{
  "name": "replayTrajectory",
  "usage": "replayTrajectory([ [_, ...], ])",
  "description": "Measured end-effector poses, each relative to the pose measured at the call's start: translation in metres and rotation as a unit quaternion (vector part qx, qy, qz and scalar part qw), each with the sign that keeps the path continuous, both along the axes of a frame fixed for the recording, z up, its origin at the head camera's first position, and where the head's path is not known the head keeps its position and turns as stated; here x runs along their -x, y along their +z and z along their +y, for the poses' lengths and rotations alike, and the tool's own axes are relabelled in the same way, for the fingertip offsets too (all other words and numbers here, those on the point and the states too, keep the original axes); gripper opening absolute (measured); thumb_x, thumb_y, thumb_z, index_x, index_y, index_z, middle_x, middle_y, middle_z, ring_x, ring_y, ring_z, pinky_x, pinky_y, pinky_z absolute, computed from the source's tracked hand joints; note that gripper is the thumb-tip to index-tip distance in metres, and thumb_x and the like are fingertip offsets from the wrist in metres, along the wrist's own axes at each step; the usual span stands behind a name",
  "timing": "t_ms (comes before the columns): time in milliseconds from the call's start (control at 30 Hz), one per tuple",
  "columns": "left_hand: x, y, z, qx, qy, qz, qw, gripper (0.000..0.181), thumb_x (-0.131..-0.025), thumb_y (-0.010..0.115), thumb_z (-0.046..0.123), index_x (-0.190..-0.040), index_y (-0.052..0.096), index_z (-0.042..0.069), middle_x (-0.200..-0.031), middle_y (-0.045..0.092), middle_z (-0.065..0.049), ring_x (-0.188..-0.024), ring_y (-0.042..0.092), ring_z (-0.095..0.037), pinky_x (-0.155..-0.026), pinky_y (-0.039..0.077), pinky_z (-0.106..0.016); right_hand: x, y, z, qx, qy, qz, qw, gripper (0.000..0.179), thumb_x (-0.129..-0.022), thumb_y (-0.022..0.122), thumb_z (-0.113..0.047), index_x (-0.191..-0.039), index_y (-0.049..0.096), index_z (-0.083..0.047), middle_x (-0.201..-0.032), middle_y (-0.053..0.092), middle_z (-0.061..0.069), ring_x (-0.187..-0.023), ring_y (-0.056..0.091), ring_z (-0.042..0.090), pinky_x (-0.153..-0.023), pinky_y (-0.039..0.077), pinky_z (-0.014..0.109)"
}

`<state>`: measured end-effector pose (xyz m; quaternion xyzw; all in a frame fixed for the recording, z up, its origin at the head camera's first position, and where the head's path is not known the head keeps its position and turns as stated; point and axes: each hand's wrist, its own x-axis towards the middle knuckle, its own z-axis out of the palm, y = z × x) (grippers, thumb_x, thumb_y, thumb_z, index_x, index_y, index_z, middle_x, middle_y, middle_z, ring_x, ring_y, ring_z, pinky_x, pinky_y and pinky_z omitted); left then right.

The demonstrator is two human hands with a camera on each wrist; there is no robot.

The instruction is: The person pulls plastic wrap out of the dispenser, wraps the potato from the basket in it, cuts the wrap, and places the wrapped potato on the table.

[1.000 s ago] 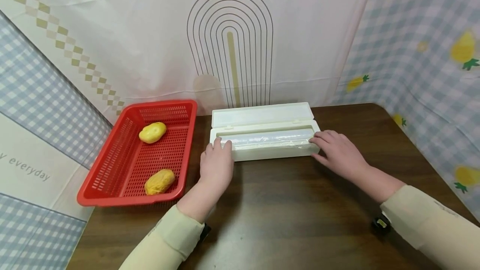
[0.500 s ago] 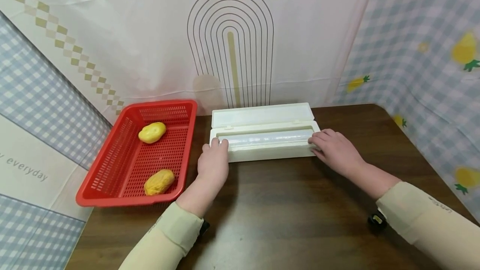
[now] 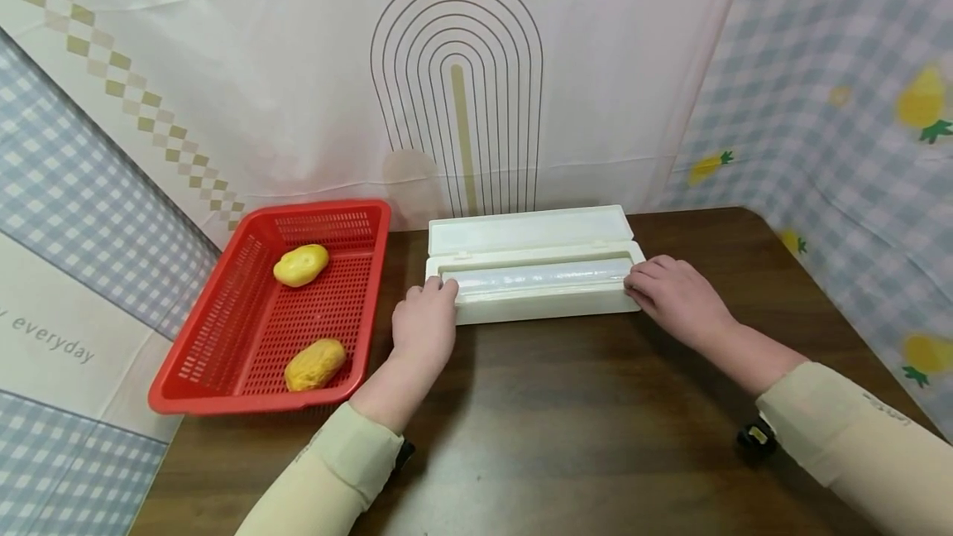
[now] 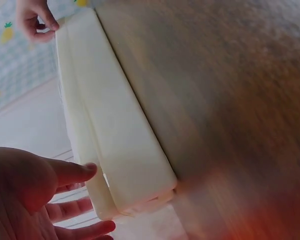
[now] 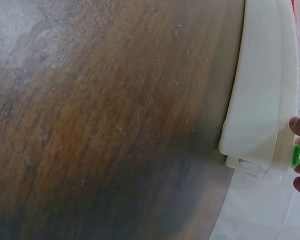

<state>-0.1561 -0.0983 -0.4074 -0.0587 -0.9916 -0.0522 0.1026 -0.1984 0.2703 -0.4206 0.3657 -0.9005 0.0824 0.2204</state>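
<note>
A long white cling film box (image 3: 547, 308) lies at the back of the table, its lid (image 3: 529, 232) standing up behind. Inside it sits a shiny clear roll of cling film (image 3: 536, 275). My left hand (image 3: 426, 321) holds the box's front left corner; in the left wrist view the thumb (image 4: 87, 171) touches the upper edge and the fingers lie past the end. At the other end my right hand (image 3: 679, 298) grips the right corner, thumb against the edge in the right wrist view. A small green piece (image 5: 296, 156) shows by those fingers.
Left of the box stands a red plastic basket (image 3: 246, 404) holding two yellow potato-like lumps (image 3: 301, 265). Brown wooden tabletop (image 3: 566, 420) stretches in front of the box. Patterned cloth (image 3: 596, 89) hangs close behind it and along the sides.
The wrinkled film lying over the box's front a second ago now looks smoother. The box has shifted slightly right, the right hand with it. The left hand has moved only a little.
</note>
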Motion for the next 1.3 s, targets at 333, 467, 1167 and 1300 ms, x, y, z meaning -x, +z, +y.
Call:
replayTrajectory([
  [333, -0.001, 0.005, -0.003, -0.004, -0.023, 0.041, 0.9989, 0.004, -0.092, 0.066, 0.013, -0.089, 0.067, 0.015, -0.093, 0.062, -0.006, -0.085, 0.058, -0.031, -0.064, 0.050, -0.045, -0.002, 0.000, -0.001, 0.024, -0.012, -0.025, 0.9993, 0.017, -0.079, 0.079, -0.003, -0.089, 0.067, -0.009, -0.091, 0.067, 0.005, -0.092, 0.060, 0.030, -0.082, 0.047, 0.049],
  [467, 0.001, 0.007, -0.003, -0.017, -0.011, 0.046, 0.9987, 0.003, -0.094, 0.064, 0.014, -0.094, 0.067, 0.014, -0.093, 0.057, -0.009, -0.081, 0.057, -0.031, -0.056, 0.050, -0.045, -0.001, 0.000, -0.003, 0.042, -0.035, -0.034, 0.9979, 0.015, -0.079, 0.079, -0.003, -0.090, 0.069, -0.008, -0.093, 0.065, 0.007, -0.089, 0.059, 0.030, -0.080, 0.049, 0.048],
  [1167, 0.015, 0.026, -0.001, -0.098, 0.043, 0.050, 0.9931, 0.009, -0.102, 0.052, 0.022, -0.098, 0.058, 0.015, -0.063, 0.061, -0.009, -0.052, 0.057, -0.031, -0.041, 0.041, -0.044, 0.007, 0.026, -0.025, 0.241, -0.224, -0.192, 0.9247, 0.025, -0.100, 0.058, -0.034, -0.109, 0.067, -0.011, -0.076, 0.058, 0.005, -0.064, 0.049, 0.022, -0.054, 0.040, 0.035],
  [1300, 0.019, 0.027, 0.000, -0.102, 0.052, 0.057, 0.9917, 0.012, -0.102, 0.053, 0.024, -0.098, 0.058, 0.015, -0.063, 0.061, -0.010, -0.054, 0.059, -0.031, -0.042, 0.042, -0.044, 0.011, 0.028, -0.027, 0.276, -0.229, -0.227, 0.9054, 0.027, -0.101, 0.057, -0.035, -0.111, 0.065, -0.011, -0.082, 0.065, 0.008, -0.069, 0.056, 0.023, -0.054, 0.045, 0.033],
])
